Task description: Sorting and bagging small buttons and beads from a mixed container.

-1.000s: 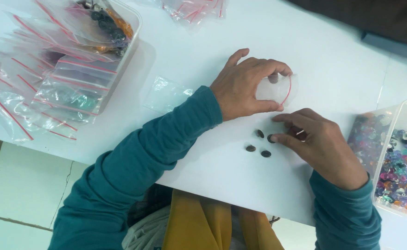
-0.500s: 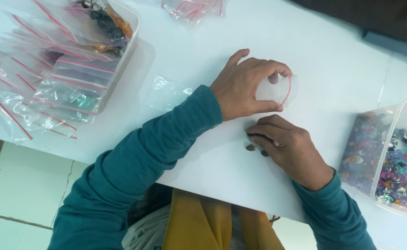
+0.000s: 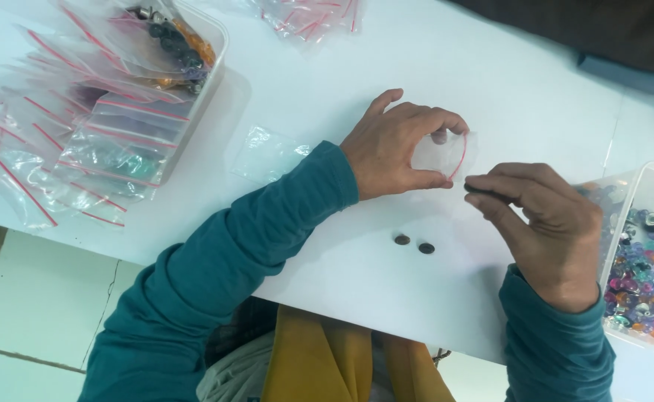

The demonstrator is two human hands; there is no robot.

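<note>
2 dark beads (image 3: 414, 244) lie loose on the white worktop (image 3: 327, 97), not yet bagged; the left hand (image 3: 397, 145) pinches open a small clear bag (image 3: 441, 152); the right hand (image 3: 546, 223) grips a dark bead at the bag's red-edged mouth.

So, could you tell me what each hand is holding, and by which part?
The left hand holds a small clear bag open by its red-edged mouth; the right hand pinches small dark beads between its fingertips.
</note>
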